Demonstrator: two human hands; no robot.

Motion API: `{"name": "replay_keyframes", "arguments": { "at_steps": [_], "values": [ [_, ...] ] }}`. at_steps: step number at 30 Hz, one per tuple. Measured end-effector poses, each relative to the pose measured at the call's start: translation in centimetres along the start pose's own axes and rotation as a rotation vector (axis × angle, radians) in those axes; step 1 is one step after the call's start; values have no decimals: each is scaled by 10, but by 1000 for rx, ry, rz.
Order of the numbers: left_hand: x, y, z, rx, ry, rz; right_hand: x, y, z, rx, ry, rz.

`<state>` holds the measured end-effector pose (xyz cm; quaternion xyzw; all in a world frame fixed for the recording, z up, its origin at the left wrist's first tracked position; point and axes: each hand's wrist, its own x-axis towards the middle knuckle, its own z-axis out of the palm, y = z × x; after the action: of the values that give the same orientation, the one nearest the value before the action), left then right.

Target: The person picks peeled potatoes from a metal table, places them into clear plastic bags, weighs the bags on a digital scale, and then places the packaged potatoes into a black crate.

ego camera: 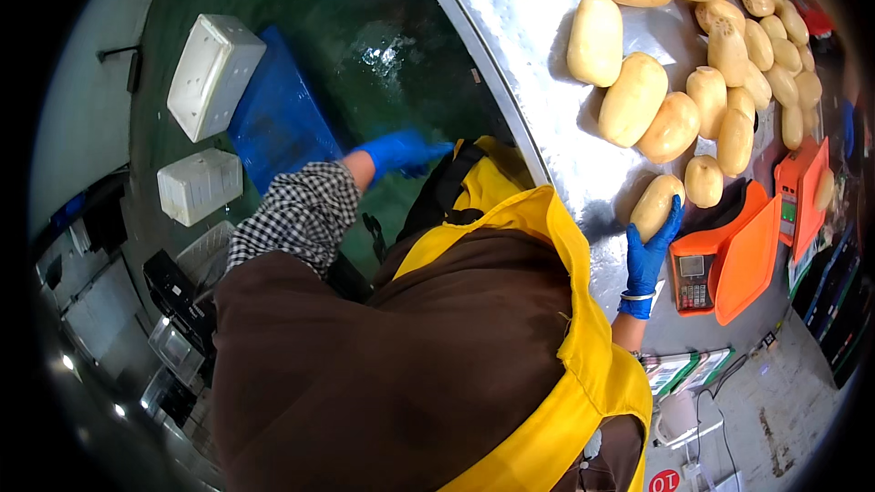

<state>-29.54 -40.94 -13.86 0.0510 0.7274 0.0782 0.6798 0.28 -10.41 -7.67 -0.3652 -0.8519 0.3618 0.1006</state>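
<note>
My right hand point(653, 249), in a blue glove with a bangle at the wrist, grips a peeled, pale yellow root vegetable point(657, 208) at the near edge of a pile. The vegetable is on or just above the stainless steel table point(595, 184); its underside is hidden. More peeled root vegetables point(634, 99) lie beyond it, a few with small dark spots at their ends. My left hand point(400, 154), also gloved in blue, hangs off the table beside the yellow apron point(499, 184). It is blurred, fingers apart, and nothing shows in it.
Just right of my right hand stands an orange weighing scale point(745, 256) with a keypad. Past it is a second orange scale point(801, 195) with a vegetable on its pan. White foam boxes point(215, 75) and a blue panel point(280, 116) are on the wet green floor.
</note>
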Motion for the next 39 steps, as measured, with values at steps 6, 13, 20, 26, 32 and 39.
{"name": "replay_keyframes", "arguments": {
  "at_steps": [6,13,20,26,32,39],
  "values": [
    [42,-6,38,9,246,386,0,-1,0,-78,-45,-62],
    [12,-49,-26,-1156,749,284,-2,1,0,-208,-55,-137],
    [16,-100,-15,-1291,1001,202,-2,11,-2,-211,-57,-186],
    [62,-213,25,-1376,1106,123,-5,15,-6,-132,-61,-184],
    [58,-243,61,375,806,-90,-8,26,-4,-55,-6,-191],
    [36,-200,6,399,660,-310,-6,8,-5,-106,89,-145]
  ]
}}
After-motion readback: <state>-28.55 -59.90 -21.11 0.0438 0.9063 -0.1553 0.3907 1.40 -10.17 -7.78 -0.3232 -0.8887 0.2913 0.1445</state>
